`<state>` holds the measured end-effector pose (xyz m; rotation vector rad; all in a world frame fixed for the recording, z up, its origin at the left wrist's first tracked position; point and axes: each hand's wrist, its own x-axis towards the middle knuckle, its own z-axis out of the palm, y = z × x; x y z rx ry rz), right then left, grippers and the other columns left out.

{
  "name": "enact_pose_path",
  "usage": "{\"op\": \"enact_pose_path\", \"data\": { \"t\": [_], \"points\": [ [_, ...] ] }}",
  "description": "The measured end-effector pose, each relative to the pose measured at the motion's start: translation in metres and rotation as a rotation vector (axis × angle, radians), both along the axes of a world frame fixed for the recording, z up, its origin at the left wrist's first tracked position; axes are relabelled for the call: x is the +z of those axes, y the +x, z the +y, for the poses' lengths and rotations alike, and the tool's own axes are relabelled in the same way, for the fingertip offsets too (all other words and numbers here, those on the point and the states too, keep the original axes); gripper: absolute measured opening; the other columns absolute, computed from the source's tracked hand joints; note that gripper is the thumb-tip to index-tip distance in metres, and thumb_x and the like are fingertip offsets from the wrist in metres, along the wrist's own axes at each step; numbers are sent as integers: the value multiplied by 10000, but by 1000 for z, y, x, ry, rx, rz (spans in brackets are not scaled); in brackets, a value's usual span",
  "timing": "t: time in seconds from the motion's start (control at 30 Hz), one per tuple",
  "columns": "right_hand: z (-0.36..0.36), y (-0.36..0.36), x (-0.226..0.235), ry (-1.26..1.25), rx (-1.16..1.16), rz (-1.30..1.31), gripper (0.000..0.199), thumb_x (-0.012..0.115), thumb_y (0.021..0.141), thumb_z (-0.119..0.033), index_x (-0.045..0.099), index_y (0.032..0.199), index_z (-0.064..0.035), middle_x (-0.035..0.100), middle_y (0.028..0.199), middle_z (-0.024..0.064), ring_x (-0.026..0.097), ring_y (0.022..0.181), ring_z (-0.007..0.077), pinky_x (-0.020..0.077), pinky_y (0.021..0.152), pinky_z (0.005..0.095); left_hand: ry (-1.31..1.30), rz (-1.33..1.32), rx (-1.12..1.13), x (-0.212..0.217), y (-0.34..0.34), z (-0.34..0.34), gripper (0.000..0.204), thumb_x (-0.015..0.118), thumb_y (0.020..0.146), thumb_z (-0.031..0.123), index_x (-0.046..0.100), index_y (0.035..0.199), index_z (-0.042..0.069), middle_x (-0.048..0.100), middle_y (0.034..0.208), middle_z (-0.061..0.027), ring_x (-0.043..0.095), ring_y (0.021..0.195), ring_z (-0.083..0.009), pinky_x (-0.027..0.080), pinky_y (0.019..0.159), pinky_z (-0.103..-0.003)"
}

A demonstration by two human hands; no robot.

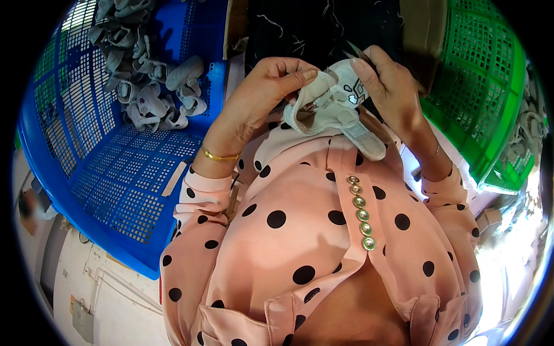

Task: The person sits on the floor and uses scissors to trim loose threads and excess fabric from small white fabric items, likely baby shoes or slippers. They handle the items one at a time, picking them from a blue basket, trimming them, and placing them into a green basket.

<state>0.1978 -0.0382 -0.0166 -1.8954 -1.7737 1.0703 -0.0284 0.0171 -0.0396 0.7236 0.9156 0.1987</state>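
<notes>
In front of my chest I hold a small off-white shoe upper (329,106) with a strap hanging down and a dark printed design on one side. My left hand (277,86) is closed, its thumb and fingers pinching the upper's left edge. At the upper's other side, my right hand (389,86) is closed around what look like thread snips (359,52). Their narrow, pointed dark blade sticks out past the thumb, and the rest is hidden by the palm. The right thumb lies close against the upper; whether it also grips it, I cannot tell.
A blue plastic basket (115,173) stands at my left, with a heap of greyish shoe uppers (150,86) in its far part. On my right is a green plastic basket (479,92). Dark cloth (323,29) with loose thread ends lies beyond my hands, between cardboard sides (424,34).
</notes>
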Motion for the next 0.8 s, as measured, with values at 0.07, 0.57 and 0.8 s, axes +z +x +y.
{"op": "enact_pose_path", "data": {
  "t": [0.07, 0.57, 0.8],
  "points": [
    [-1, 1, 0, 22, 65, -50, 418, 610, 924, -447, 541, 932, -35, 616, 670, 146, 616, 612, 350, 466, 536, 397, 2, -5, 16, 1, 0, -2, 240, 622, 960, 211, 693, 1076, 13, 697, 875, -21, 621, 751, -59, 491, 698, -203],
    [20, -3, -15, 267, 84, -157, 293, 668, 879, -302, 560, 971, -45, 618, 709, 144, 602, 625, 355, 485, 565, 382, 213, 54, -60, 13, 4, -4, 223, 640, 958, 204, 680, 1039, 0, 676, 844, -5, 624, 748, -50, 514, 657, -199],
    [4, 9, 9, 217, 396, -343, 395, 670, 873, -414, 521, 884, -48, 597, 651, 129, 619, 579, 299, 476, 506, 375, 341, 169, -123, 6, 5, -6, 252, 615, 967, 227, 669, 1035, -9, 684, 847, -49, 642, 728, -69, 535, 616, -223]
  ]
}}
